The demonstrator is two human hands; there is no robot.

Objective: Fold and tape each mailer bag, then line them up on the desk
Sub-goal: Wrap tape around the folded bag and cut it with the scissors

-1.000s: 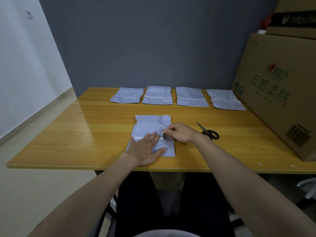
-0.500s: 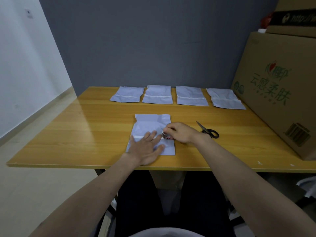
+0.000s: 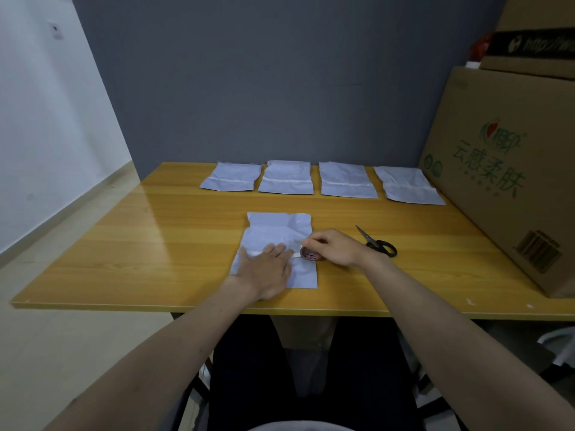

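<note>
A pale mailer bag [image 3: 277, 231] lies flat mid-desk, four folded bags [image 3: 320, 181] lined behind, tape roll [image 3: 308, 254] touching it.

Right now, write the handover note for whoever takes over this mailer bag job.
Left hand: flat, pressing the folded mailer bag down on the desk.
Right hand: grips the tape roll at the bag's right edge, with a strip of tape laid across the fold.
Scissors: on the desk right of that hand.
Done: four taped bags lined up along the far edge.
Left: cut the tape, then add this bag to the row.
</note>
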